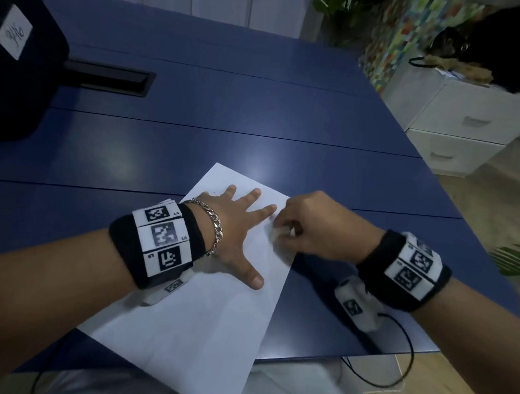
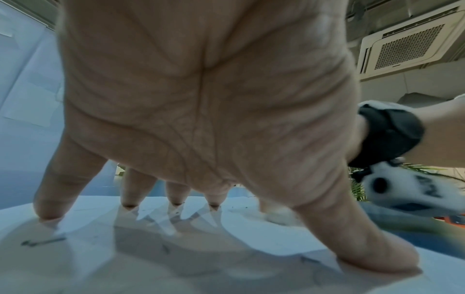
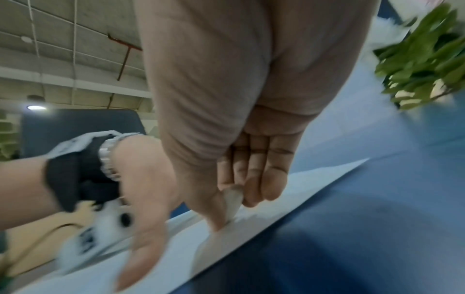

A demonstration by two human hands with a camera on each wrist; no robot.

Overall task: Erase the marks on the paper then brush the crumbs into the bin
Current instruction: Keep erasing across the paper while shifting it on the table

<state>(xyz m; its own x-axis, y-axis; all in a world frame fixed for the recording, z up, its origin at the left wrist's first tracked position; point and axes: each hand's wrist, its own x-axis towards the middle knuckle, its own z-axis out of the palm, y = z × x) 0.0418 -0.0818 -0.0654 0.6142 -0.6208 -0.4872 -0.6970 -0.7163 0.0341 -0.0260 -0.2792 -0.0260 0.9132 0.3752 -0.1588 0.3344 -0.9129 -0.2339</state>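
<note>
While the left hand [image 1: 231, 230] is spread flat, fingertips pressed on the paper [image 1: 202, 321], the eraser [image 3: 232, 202] is pinched by the right hand [image 1: 314, 227] at the sheet's right edge. Eraser blurred; faint marks [image 2: 41, 242] barely legible. Paper lies on a blue table [image 1: 227, 109]; drawers [image 1: 467, 124] stand beyond.

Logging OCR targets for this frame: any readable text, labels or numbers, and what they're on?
"L4": left wristband, beside a square marker.
Handwritten scrawl on the white label of the dark object: illegible.
Pencil marks on the paper: scribbles, no words.
Right wristband: patterns only.
</note>
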